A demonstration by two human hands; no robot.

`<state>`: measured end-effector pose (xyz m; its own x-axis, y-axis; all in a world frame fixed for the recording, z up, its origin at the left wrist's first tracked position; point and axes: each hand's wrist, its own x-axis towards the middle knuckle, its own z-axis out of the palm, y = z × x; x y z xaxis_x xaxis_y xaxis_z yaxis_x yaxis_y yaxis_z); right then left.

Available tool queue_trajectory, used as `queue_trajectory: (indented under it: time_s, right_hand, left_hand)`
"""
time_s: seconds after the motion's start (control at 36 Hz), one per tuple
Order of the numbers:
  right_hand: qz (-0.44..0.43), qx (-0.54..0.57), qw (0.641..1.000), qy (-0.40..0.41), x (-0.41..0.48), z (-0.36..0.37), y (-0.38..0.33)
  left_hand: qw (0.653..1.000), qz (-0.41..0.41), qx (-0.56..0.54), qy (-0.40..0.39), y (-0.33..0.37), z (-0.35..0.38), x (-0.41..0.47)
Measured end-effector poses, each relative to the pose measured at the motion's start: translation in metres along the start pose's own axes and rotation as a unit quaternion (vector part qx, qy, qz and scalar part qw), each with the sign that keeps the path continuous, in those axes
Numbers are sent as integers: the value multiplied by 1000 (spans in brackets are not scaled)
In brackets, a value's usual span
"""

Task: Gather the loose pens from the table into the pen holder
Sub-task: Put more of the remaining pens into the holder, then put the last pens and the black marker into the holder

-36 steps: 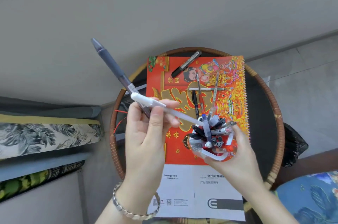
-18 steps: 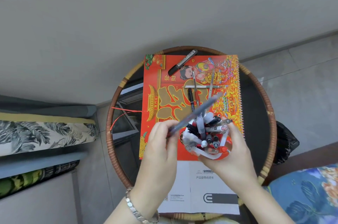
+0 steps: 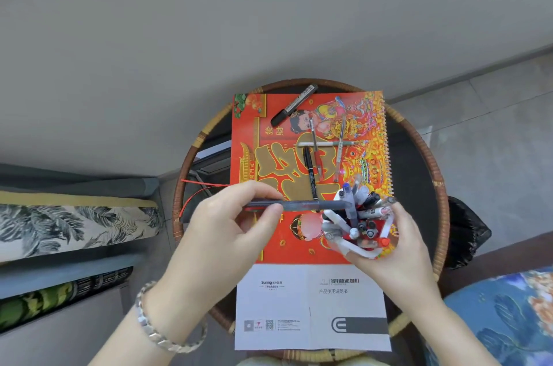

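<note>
Round wicker surface (image 3: 419,138) carries loose pens (image 3: 317,150); grey pen (image 3: 302,204) pinched level by left hand (image 3: 233,228) should be tipped upright into crowded pen holder (image 3: 359,225) gripped by right hand (image 3: 398,249).

The left hand (image 3: 227,234) now holds the grey pen (image 3: 302,205) flat; its tip reaches the pen holder (image 3: 359,228).

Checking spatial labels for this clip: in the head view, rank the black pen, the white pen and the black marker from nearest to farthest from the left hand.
From the left hand:
1. Black pen, lying lengthwise on the red calendar, just beyond the fingers.
2. White pen, lying crosswise, farther up.
3. Black marker, at the calendar's far edge.
</note>
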<state>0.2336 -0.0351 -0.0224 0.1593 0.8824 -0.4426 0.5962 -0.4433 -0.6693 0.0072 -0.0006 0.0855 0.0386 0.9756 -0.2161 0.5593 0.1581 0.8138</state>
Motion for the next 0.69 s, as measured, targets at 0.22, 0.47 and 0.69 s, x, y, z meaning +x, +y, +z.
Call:
queue_trajectory:
  time_s: [0.22,0.47,0.69]
  right_hand:
    - [-34,27,999,-5,-6,-3,-8]
    - [-63,41,997,-8,-14,0,-18]
    - [-80,69,994,-8,-16,-1,-19]
  left_hand:
    - [956,84,277,-49,7,28,6]
    - [998,58,-5,19,5,67,1]
    - [969,143,147,-138,-3,89,-14]
